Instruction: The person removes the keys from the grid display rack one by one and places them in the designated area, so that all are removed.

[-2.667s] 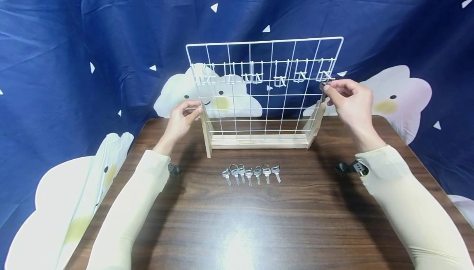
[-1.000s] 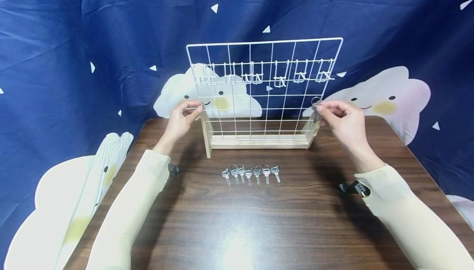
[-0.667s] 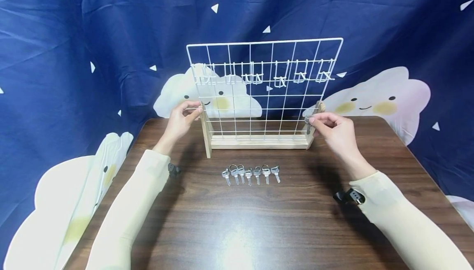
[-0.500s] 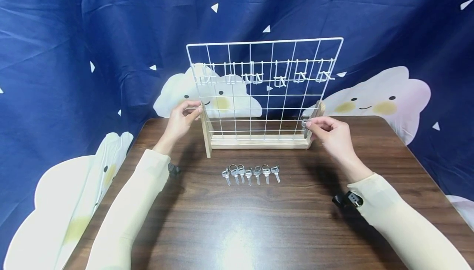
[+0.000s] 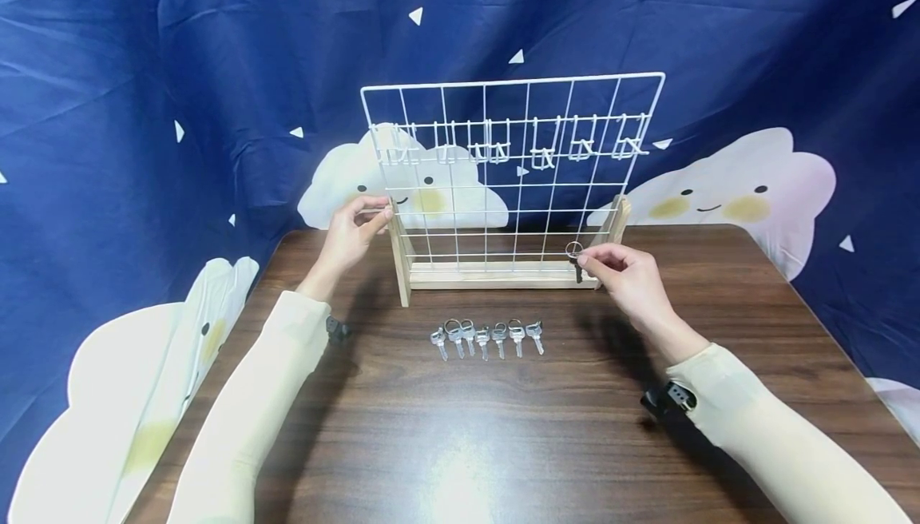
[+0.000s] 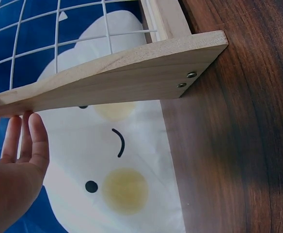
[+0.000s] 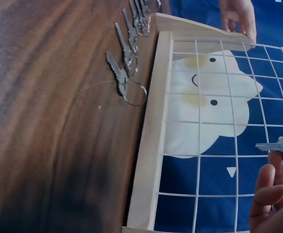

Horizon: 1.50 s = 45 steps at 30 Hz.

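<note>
Head view: right hand (image 5: 625, 272) pinching a key (image 5: 576, 263) low before the wire rack (image 5: 512, 180), left hand (image 5: 352, 232) with straight fingers steadying its wooden side against tipping.

Left hand (image 5: 352, 232) raised, fingers straight; right hand (image 5: 624, 272) lower, fingertips pinched.
</note>
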Tool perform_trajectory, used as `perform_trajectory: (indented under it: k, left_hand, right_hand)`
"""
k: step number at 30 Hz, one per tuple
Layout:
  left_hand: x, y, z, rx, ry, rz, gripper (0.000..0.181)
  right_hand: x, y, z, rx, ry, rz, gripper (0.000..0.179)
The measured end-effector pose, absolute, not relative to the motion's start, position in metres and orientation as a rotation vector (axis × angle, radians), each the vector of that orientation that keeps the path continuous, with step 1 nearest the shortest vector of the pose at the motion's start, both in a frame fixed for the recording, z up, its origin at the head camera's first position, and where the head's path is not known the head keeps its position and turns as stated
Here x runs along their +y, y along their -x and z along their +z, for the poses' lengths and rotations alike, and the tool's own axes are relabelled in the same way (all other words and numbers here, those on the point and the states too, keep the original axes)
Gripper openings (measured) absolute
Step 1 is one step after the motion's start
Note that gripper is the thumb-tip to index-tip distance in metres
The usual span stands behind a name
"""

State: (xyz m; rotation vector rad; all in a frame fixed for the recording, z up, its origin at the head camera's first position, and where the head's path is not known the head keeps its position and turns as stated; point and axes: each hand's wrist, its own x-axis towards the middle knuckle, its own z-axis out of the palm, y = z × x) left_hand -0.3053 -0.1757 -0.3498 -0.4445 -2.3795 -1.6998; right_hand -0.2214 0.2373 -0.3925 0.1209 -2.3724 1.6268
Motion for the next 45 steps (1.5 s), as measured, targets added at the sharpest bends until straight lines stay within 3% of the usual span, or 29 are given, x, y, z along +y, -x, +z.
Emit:
perform_trajectory:
  k: [45]
  left_hand:
    - [-0.176,0.308,-0.351,-2.355,0.449,-1.746,0.034]
  right_hand:
    - [0.233,0.222,-0.453,-2.871,-0.169,1.632,0.017]
